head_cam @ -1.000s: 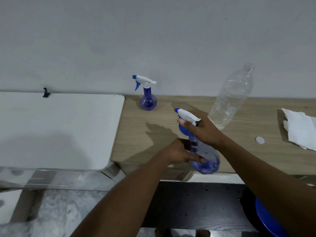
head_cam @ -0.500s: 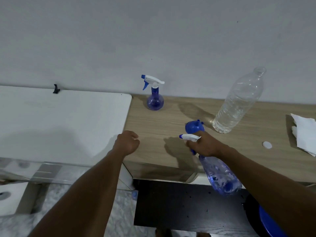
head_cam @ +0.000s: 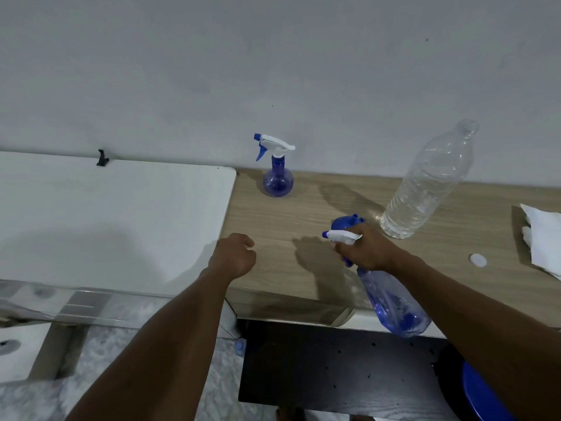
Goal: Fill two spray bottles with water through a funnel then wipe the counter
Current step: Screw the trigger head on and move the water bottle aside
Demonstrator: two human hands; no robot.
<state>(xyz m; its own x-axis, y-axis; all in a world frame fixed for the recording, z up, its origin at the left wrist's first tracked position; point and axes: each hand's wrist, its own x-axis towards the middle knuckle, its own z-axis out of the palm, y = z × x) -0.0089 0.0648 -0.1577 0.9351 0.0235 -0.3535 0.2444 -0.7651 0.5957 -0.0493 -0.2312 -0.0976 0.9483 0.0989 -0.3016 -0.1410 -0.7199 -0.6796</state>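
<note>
My right hand [head_cam: 365, 250] grips a blue spray bottle [head_cam: 394, 305] by its white trigger head, tilted so the nozzle points left over the wooden counter [head_cam: 303, 214] and the round body hangs past the front edge. A blue funnel [head_cam: 346, 222] lies on the counter just behind that hand. My left hand [head_cam: 235, 255] is a loose fist holding nothing, above the counter's left front corner. A second blue spray bottle [head_cam: 277, 180] stands upright by the wall. A clear water bottle [head_cam: 425, 183] stands uncapped at the right.
A white bottle cap [head_cam: 477, 259] lies on the counter right of my right arm. White paper towels [head_cam: 543, 238] sit at the far right edge. A white table [head_cam: 106, 214] adjoins the counter on the left. A blue stool [head_cam: 482, 393] is below right.
My left hand let go of the spray bottle and drew back to the left. My right hand lowered and tilted the bottle so its nozzle points across the counter.
</note>
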